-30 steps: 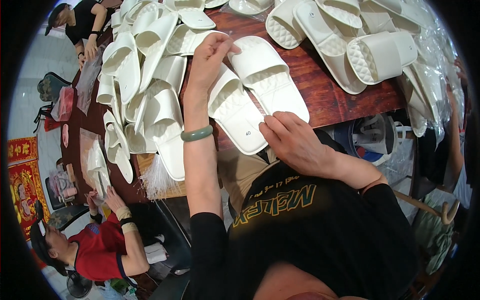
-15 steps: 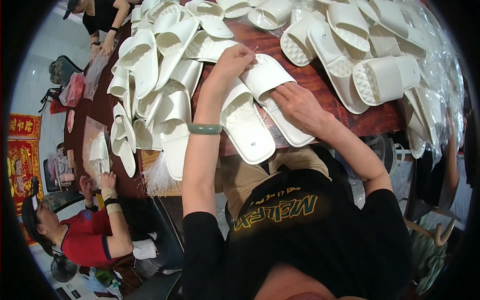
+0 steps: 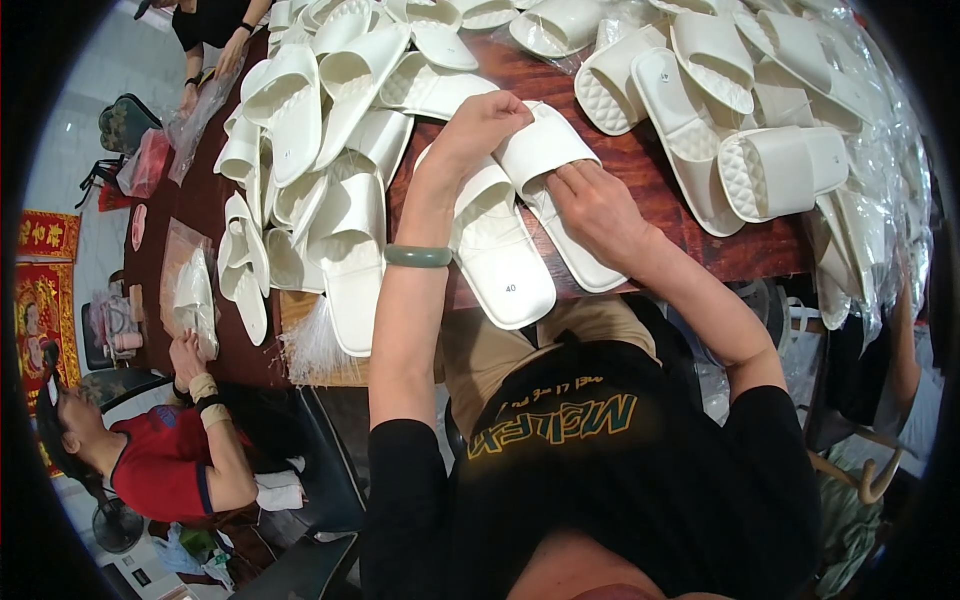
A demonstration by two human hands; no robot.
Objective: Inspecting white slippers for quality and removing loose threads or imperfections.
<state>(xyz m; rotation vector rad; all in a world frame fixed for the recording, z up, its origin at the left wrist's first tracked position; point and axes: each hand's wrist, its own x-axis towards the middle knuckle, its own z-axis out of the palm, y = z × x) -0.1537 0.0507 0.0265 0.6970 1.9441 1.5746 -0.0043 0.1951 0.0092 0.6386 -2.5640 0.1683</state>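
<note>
We see heaps of white slippers (image 3: 330, 110) across the upper frame on a dark red-brown table (image 3: 640, 160). At lower left a person in a red shirt (image 3: 160, 470) sits near a bagged slipper (image 3: 190, 295). Clear plastic bags (image 3: 880, 200) crowd the right edge.

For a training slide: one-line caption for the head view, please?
Left hand and right hand press a pair of white slippers on a dark wooden table piled with more.

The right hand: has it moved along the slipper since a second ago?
Yes. The right hand has slid from the heel end of the right-hand white slipper up to its strap, away from the near table edge.
</note>
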